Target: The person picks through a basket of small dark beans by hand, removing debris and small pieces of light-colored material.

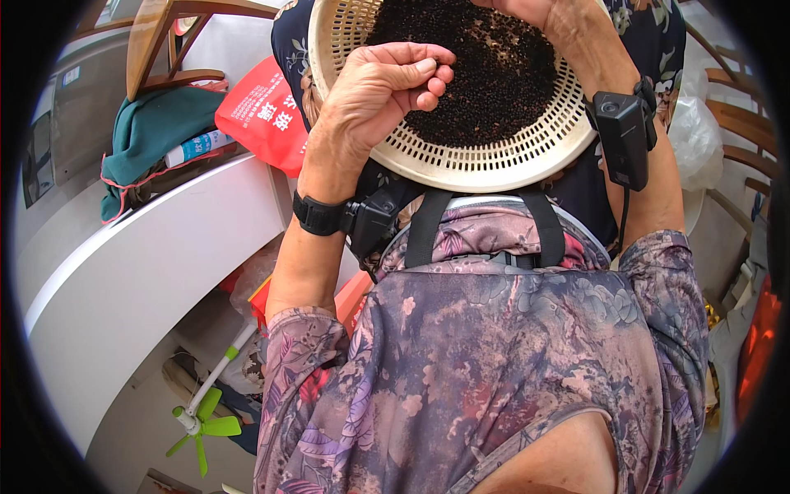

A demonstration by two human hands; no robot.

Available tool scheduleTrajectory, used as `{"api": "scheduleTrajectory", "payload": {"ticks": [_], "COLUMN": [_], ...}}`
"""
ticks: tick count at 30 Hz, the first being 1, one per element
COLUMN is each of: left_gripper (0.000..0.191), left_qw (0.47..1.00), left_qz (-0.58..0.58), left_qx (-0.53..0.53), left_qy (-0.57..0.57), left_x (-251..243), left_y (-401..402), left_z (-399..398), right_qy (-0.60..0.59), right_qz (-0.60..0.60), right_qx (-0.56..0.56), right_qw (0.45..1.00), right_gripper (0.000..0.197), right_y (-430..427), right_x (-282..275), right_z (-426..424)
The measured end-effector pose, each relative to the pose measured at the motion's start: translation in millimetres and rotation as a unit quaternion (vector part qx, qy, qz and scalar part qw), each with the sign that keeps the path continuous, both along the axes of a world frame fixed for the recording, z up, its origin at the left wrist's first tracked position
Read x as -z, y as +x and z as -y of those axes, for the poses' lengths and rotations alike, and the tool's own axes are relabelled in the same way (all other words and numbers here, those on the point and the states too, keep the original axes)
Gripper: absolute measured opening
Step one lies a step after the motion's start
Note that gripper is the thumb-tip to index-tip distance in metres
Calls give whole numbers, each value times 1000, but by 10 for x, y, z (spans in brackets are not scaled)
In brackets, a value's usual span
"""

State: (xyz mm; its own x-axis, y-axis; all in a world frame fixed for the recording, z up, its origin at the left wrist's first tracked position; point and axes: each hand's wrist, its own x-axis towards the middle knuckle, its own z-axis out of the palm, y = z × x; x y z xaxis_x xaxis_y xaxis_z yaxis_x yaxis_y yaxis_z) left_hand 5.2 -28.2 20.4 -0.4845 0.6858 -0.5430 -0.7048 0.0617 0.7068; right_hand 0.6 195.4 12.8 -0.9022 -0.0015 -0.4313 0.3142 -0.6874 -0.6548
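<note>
A round cream plastic basket with a slotted rim rests on my lap. Dark grains, perhaps seeds or small dried berries, cover its bottom, with paler bits among them near the top. Over the basket's left part, my left hand pinches a small dark grain between thumb and forefinger, the other fingers curled. My right hand reaches over the far side of the basket. The frame's top edge cuts it off, so its fingertips are hidden.
To the left stands a white panel with a green cloth and a tube on top. A red printed bag touches my left side. Wooden chairs and a clear plastic bag are to the right.
</note>
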Motion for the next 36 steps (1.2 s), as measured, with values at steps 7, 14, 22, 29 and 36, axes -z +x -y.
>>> {"api": "scheduleTrajectory", "payload": {"ticks": [7,14,22,29,36], "left_gripper": [20,21,25,23,24], "left_qw": [998,999,999,1000,999], "left_qz": [33,20,-6,-20,-27], "left_qx": [-5,-21,-5,-8,-29], "left_qy": [50,43,32,17,0], "left_x": [20,-6,9,-8,-28], "left_y": [-23,-8,-16,-4,4], "left_z": [9,18,-3,-31,-49], "right_qy": [15,24,27,24,12], "right_qz": [12,10,11,10,8], "right_qx": [13,-7,-2,10,8], "right_qw": [1000,1000,1000,1000,1000], "right_gripper": [16,16,14,13,13], "right_y": [15,20,14,30,21], "right_x": [-29,-31,-18,-52,-28], "right_z": [21,58,34,44,27]}}
